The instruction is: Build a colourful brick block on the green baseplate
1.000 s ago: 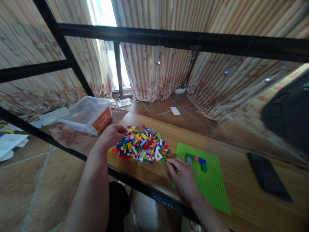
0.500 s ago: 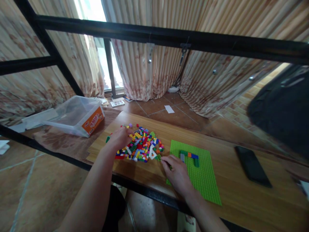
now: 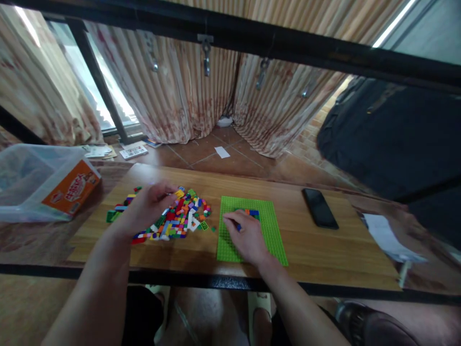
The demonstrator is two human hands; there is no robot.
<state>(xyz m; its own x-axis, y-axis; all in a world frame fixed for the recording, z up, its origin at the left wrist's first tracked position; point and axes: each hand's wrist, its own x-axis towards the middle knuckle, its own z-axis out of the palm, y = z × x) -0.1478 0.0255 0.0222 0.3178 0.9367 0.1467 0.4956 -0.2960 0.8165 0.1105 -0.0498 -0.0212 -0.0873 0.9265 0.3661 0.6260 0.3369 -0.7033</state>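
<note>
My left hand (image 3: 153,204) is over the pile of loose toy bricks (image 3: 176,223), its thumb and fingers pinched together beside a yellow brick (image 3: 179,194). What lies between those fingertips is hidden. My right hand (image 3: 248,236) is above the green baseplate (image 3: 272,240), with its fingers curled closed. A bit of blue brick (image 3: 238,227) shows within the curl. Under and behind the knuckles stands a row of bricks (image 3: 254,213) on the plate, orange and blue at its visible end; the hand covers the rest. A lime-green brick (image 3: 204,226) lies at the pile's right edge.
A black phone (image 3: 319,208) lies right of the baseplate on the wooden board (image 3: 302,254). A clear plastic bin (image 3: 32,168) with an orange label stands at the left. White paper (image 3: 389,235) lies at the right. A black bar (image 3: 230,281) runs along the front edge.
The view has swung right. My right hand has gone from beside the lime-green brick at the pile's edge to over the baseplate. My left hand has shifted rightward over the pile.
</note>
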